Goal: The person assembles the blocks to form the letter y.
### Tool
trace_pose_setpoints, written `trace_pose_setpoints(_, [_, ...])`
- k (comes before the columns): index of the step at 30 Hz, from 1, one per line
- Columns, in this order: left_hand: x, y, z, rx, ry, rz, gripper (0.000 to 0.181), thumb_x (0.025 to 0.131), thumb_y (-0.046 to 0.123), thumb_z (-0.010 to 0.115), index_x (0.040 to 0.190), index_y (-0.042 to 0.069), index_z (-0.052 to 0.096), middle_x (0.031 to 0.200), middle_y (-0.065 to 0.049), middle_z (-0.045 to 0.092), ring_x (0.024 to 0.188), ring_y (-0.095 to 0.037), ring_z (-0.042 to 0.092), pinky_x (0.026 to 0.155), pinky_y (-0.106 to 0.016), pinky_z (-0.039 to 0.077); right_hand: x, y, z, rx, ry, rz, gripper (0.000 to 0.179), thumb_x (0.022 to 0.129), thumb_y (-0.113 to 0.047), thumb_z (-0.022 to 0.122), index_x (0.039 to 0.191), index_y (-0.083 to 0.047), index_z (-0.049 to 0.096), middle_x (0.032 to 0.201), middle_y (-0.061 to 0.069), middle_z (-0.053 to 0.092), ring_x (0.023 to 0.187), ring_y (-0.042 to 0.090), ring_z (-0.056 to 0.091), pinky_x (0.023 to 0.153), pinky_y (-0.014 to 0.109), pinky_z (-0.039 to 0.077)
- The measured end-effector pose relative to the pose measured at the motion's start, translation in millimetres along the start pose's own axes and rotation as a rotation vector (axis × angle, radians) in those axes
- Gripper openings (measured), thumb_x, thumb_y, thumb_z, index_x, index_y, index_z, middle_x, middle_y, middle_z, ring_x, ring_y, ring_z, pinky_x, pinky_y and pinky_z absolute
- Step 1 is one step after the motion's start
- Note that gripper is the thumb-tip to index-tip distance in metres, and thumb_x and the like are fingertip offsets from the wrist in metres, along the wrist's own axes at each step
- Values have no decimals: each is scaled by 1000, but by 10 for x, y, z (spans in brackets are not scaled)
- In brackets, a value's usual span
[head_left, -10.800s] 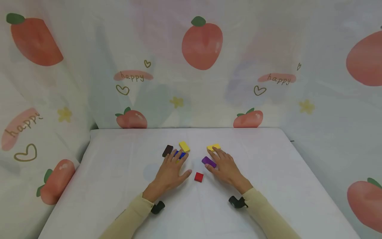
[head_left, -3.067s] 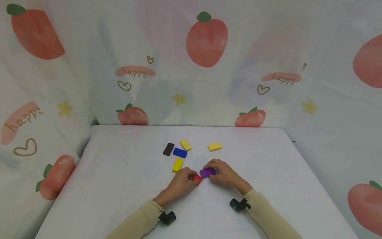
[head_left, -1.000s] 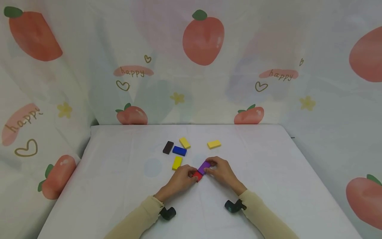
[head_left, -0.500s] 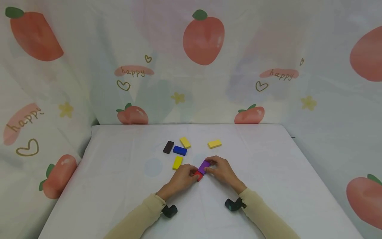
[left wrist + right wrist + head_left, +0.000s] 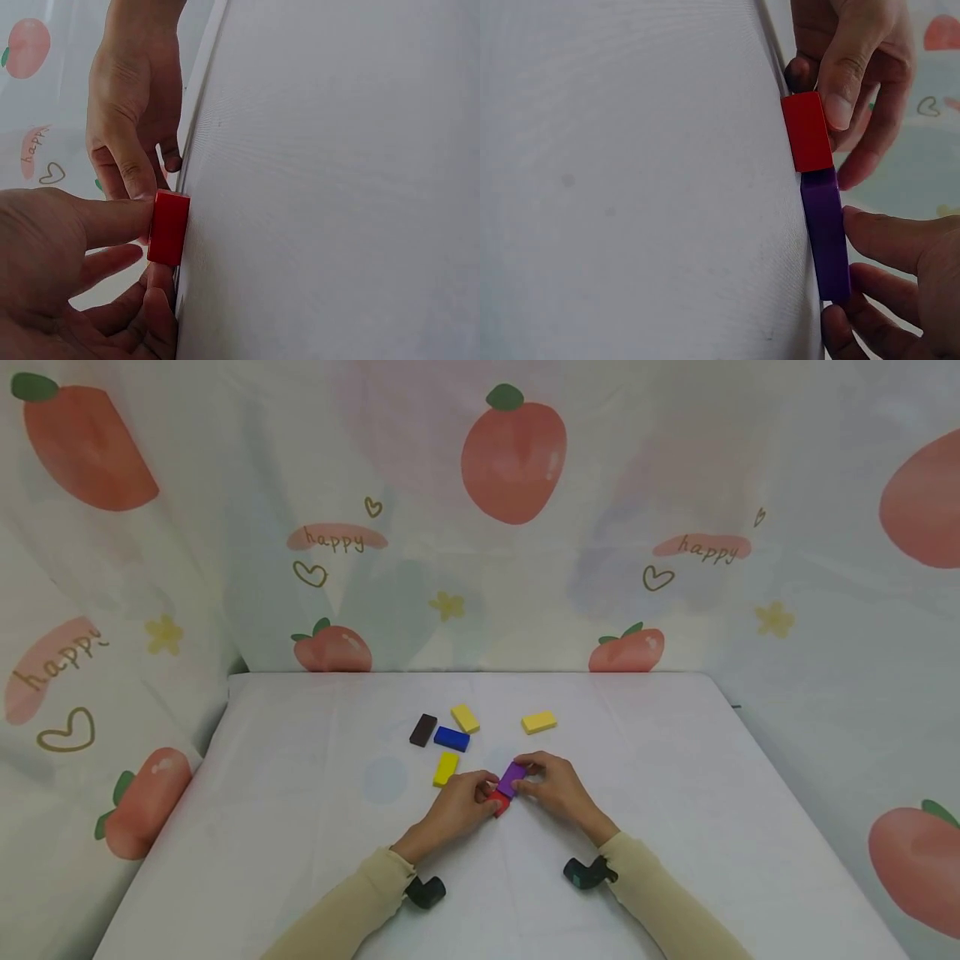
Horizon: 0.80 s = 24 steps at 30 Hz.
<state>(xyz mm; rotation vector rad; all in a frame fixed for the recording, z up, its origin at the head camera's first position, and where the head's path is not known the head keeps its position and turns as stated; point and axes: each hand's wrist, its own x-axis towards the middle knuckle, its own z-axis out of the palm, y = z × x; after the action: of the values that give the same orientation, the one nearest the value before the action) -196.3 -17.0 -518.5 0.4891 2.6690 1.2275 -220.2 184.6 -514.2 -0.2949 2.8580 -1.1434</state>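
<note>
White cloth is covering the surface [image 5: 300, 877], and a pale sheet [image 5: 517, 602] with big red fruit on it is hanging behind. You are sitting your hands close together near the middle. Your left grip [image 5: 453, 808] is pinching the red block [image 5: 503, 805], with the thumb on the near side and a finger on the far side, maybe to stop it from sliding. Your right grip [image 5: 561, 787] is pinching the purple block [image 5: 512, 779], with the thumb on its near side and the pointing finger by its far end. That way, it seems, you are steering it with just your fingertips.

Both blocks are lying low on the white cloth. Purple is pointing away at a slant, and in the right wrist view its end is touching red. You are probably holding one on each side so that they are staying lined up.

Farther back, the dark brown block [image 5: 423, 730], the blue block [image 5: 452, 739] and the upper yellow block [image 5: 465, 718] are lying in a loose bunch. The lower yellow block [image 5: 446, 769] is resting just past your left fingers, and the right yellow block [image 5: 538, 722] is lying alone. Nobody is touching these, perhaps because both your hands are busy.
</note>
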Motion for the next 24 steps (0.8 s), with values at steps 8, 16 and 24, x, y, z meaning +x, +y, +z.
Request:
trace_pose_setpoints(8, [5,-47,33,13,-10,20,40,90,18,71,130,14,64,97,1,67,77,-7,55,69,-17,48,16,7,10,-5,-13,15,38,82,-19,79,119,-14,69,109,2,70,100,18,61,88,37,49])
trace_pose_setpoints(16, [-11,-24,13,44,-14,7,39,90,19,71,129,15,66,95,2,64,78,-7,55,69,-17,48,39,3,9,0,-39,23,37,85,-20,76,121,-15,68,114,2,68,104,19,60,93,42,50])
trace_pose_setpoints(24, [0,-6,-3,53,-39,40,38,92,18,69,129,15,66,90,1,62,75,-9,53,65,-17,46,41,27,13,1,-38,32,37,85,-20,76,121,-16,68,115,2,68,105,19,60,93,43,49])
